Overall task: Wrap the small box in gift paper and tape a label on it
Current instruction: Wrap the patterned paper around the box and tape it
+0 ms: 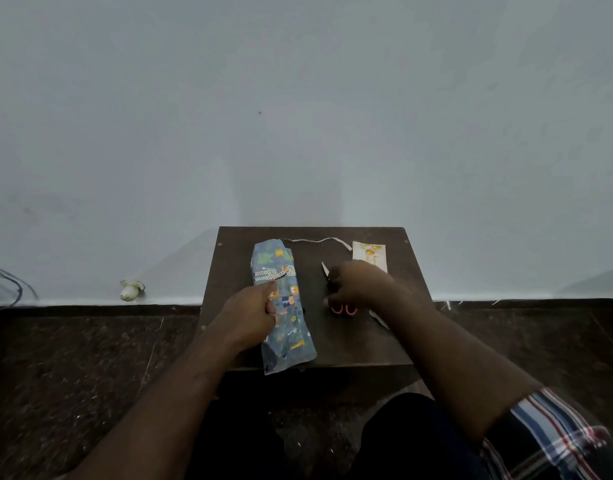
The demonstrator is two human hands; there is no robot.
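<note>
Two hands are at work on the small dark wooden table (384, 344). Our left hand (253, 311) rests on the gift-wrapped parcel (284, 306), fingers curled against its left side about midway along, though we cannot tell whether they truly pinch the paper or only press it down. The parcel lies lengthwise on the left half of the table, its near end overhanging the front edge. Our right hand (358, 284) is curled over the orange-handled scissors (343, 308), whose blade tip pokes out beyond the knuckles; we judge that it is gripping them. A printed label (371, 258) lies at the far right corner, and a thin white paper strip (319, 241) curls along the far edge. We expect the parcel to be light, with paper that is thin, slick and easily creased or torn, and both ends look like loose, unfolded tubes. We would hold it in the middle, where the box should give firm backing, and not by those soft ends.
</note>
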